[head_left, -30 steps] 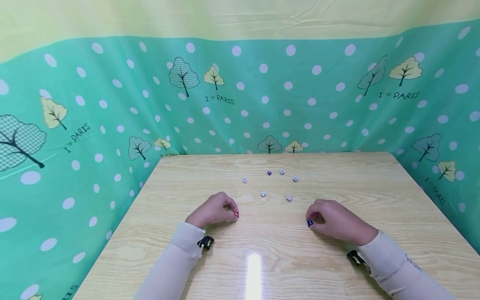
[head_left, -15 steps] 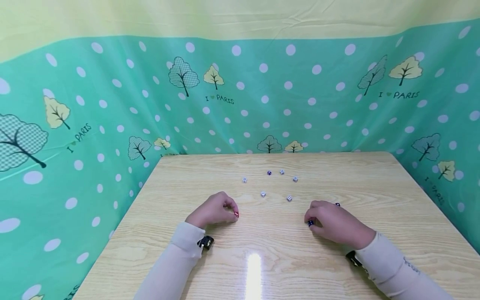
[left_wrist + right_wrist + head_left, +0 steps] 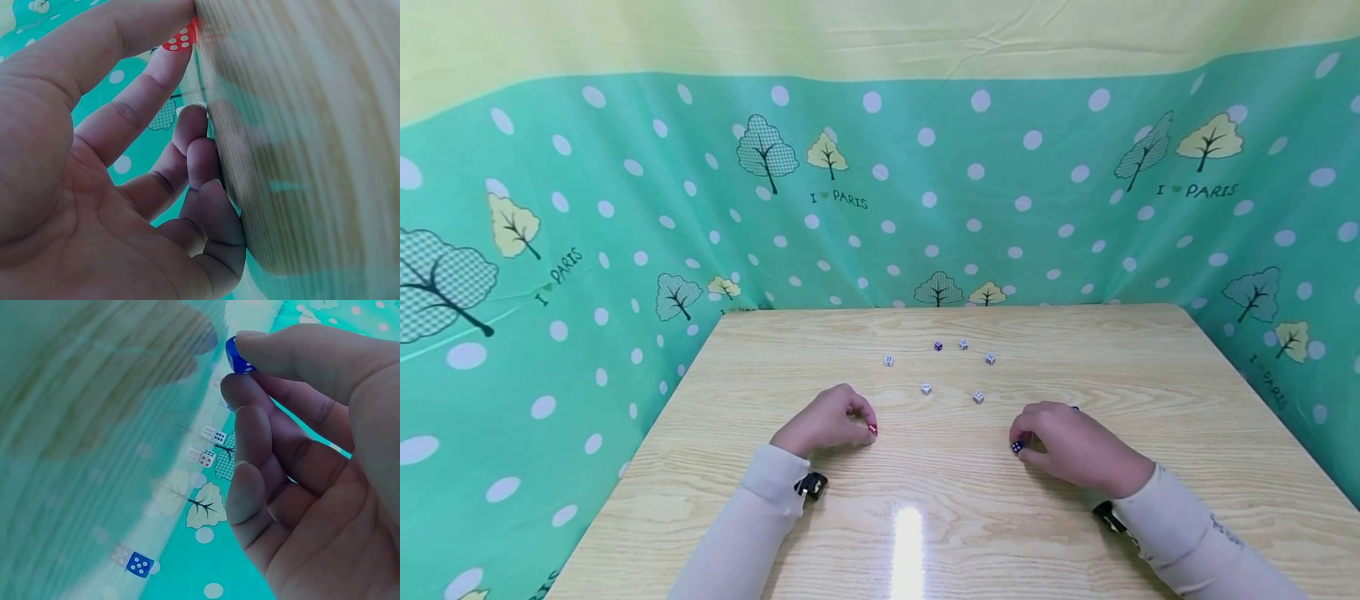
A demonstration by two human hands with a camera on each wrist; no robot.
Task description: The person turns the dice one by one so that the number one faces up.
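Between its thumb and index finger, my left hand pinches a red die low at the table surface. White dots show on that die in the left wrist view, partly covered by the fingertips. My right hand pinches a blue die with thumb and index fingertip, also at table height; in the right wrist view the thumb covers part of this die. Just behind the right hand's knuckles peeks another blue die, mostly hidden in the head view but plain in the right wrist view.
Beyond the hands, several white dice lie scattered on the wooden table, among them a near one and a left one. A dark blue die lies farther back. A green dotted curtain surrounds the table.
My right hand has shifted slightly to the left, and its blue die has turned to show a different face. The other blue die has come into sight behind it. My left hand has stayed still.
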